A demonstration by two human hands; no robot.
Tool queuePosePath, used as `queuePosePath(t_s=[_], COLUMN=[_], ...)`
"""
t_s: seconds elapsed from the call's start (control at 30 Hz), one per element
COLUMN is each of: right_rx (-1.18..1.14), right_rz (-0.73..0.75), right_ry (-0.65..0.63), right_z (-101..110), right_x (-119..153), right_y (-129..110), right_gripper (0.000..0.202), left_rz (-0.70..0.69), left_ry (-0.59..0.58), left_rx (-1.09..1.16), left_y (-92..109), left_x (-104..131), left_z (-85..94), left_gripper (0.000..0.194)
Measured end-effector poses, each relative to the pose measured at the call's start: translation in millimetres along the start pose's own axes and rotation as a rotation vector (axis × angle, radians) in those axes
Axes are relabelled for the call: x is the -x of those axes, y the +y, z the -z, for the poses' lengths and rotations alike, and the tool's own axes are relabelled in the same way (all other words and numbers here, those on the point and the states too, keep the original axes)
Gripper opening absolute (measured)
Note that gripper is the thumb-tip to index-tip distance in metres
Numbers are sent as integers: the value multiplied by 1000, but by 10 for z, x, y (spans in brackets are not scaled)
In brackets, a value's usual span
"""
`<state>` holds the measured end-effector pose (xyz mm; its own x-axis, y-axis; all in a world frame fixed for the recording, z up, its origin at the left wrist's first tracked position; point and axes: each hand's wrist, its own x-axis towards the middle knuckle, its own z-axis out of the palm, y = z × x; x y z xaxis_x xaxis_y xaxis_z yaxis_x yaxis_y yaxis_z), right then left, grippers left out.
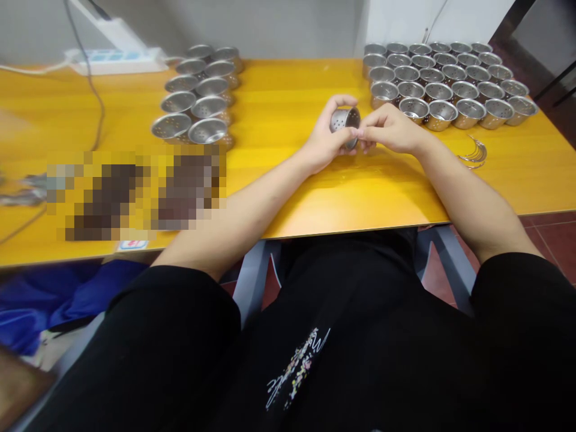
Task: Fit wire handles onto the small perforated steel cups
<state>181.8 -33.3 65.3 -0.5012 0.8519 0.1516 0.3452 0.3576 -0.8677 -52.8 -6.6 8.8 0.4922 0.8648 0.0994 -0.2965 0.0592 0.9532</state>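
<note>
My left hand is wrapped round a small perforated metal cup, tilted on its side with its mouth facing right. My right hand is closed in a pinch at the rim of that cup; whatever its fingertips hold is too small to make out. Several thin curved metal wires lie on the yellow table, right of my right hand.
Perforated metal cups stand in rows at the back right. Two more columns of cups stand left of centre. A white power strip with cables lies at the back left. Two blurred-out dark items lie at the front left.
</note>
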Motion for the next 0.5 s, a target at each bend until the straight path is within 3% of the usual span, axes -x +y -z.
queuePosePath(t_s=[0.1, 0.23, 0.5], right_rx=[16, 22, -5], right_rz=[-2, -4, 31], right_ry=[3, -4, 6], right_z=[14, 27, -8], right_x=[-9, -15, -33], right_y=[22, 50, 188], right_gripper=[48, 46, 76], left_rz=[-56, -37, -1], left_ry=[50, -36, -44], left_rx=[3, 81, 125], left_y=[-12, -42, -55], left_x=[62, 19, -69], left_z=[-70, -41, -7], left_gripper=[71, 63, 33])
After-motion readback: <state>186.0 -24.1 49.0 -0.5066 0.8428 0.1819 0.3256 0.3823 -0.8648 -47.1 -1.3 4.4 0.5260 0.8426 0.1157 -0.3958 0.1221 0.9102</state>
